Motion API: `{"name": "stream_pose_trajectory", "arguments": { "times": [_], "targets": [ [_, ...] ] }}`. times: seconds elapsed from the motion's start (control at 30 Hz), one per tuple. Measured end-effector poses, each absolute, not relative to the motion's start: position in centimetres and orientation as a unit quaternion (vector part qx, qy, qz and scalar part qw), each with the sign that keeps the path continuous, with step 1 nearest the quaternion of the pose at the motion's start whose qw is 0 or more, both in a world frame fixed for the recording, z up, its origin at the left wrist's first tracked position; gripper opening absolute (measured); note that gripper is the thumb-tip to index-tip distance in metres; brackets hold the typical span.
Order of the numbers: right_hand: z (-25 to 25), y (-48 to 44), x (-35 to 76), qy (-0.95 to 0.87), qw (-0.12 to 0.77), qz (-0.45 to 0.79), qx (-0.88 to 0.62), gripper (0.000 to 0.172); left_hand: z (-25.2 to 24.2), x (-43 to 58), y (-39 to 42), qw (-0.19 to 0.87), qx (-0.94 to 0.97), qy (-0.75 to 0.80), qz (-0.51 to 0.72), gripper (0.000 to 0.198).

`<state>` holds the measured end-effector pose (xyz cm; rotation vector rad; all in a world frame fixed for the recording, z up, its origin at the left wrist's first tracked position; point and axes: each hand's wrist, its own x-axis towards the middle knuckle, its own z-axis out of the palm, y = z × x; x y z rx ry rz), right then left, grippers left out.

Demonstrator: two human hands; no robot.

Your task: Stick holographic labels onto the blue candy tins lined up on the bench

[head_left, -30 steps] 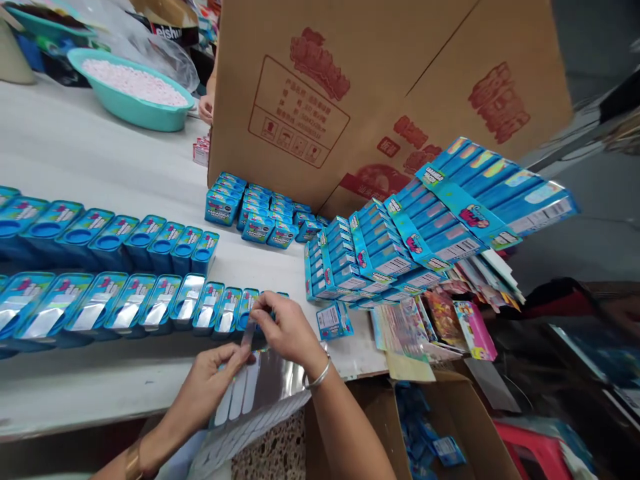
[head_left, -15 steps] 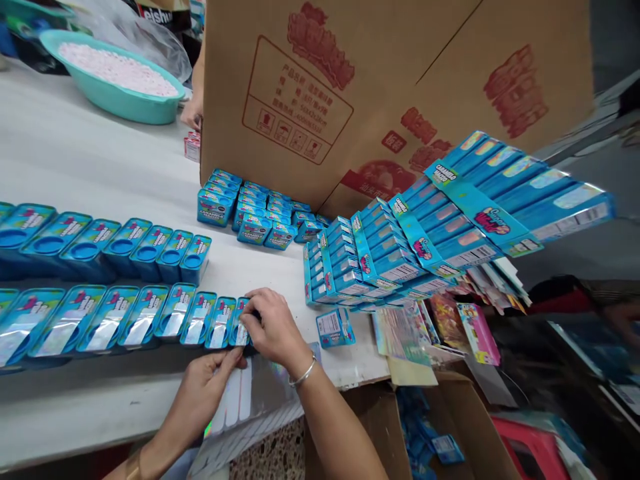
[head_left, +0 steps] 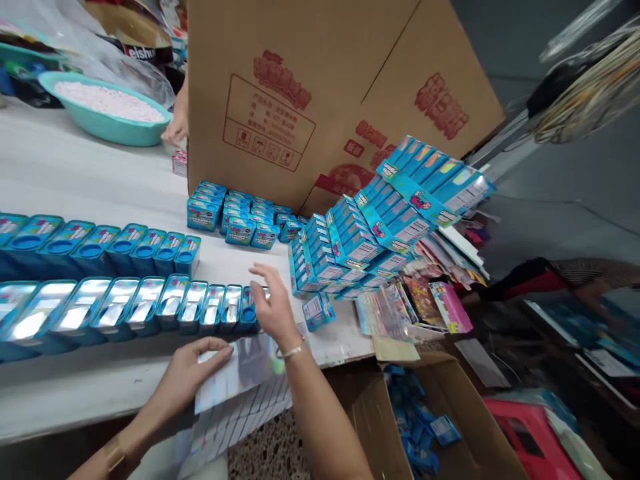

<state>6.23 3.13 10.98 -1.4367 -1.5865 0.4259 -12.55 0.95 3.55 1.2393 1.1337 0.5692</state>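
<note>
My left hand (head_left: 197, 367) pinches the edge of a shiny sheet of silvery stickers (head_left: 255, 360), which hangs over the table's front edge. My right hand (head_left: 273, 307) is at the right end of the front row of blue candy boxes (head_left: 173, 300), thumb and fingers apart. Its fingers partly cover the last box, and whether they touch it I cannot tell. Silvery strips show on the tops of most boxes in this row. Behind it runs a second row of blue boxes (head_left: 145, 250) with round marks on top. One loose blue box (head_left: 319, 311) lies right of my right hand.
A large cardboard carton (head_left: 340, 87) stands behind small blue boxes (head_left: 240, 230) and stacked blue multipacks (head_left: 365, 233). A turquoise basin (head_left: 115, 127) holds pale pieces, near another person's hand (head_left: 176, 127). Below the table edge, an open carton (head_left: 460, 407) contains blue boxes.
The view has shifted. My right hand has lifted from the end box and its fingers have spread. My left hand has moved away from the row, onto the sticker sheet.
</note>
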Motion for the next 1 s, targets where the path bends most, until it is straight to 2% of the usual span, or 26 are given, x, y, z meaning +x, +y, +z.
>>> {"name": "stream_pose_trajectory", "arguments": {
  "times": [0.1,0.2,0.27,0.4,0.53,0.7,1.0],
  "targets": [
    [12.3,-1.8,7.0,-0.608,0.5,0.182,-0.589,0.019,5.7,-13.5,-0.6,0.602,0.579,0.477,0.273,0.045],
    [11.7,-6.4,6.7,-0.68,0.421,0.188,-0.57,0.012,6.9,-13.7,-1.7,0.597,0.6,0.445,0.293,0.038],
    [10.6,-8.3,6.1,-0.717,0.371,0.139,-0.573,0.014,7.2,-13.4,-2.1,0.608,0.602,0.43,0.288,0.033],
    [8.7,-10.0,5.2,-0.732,0.339,0.034,-0.59,0.02,7.9,-12.9,-2.2,0.623,0.585,0.441,0.275,0.033],
    [7.7,-10.5,5.0,-0.745,0.337,-0.039,-0.574,0.032,8.6,-12.5,-2.0,0.648,0.53,0.477,0.269,0.037],
    [6.7,-10.5,4.6,-0.73,0.368,-0.093,-0.568,0.038,8.4,-12.4,-1.8,0.672,0.491,0.49,0.261,0.042],
    [5.8,-10.3,4.2,-0.707,0.381,-0.101,-0.587,0.039,7.9,-12.3,-1.2,0.685,0.476,0.487,0.259,0.038]
  ]
}}
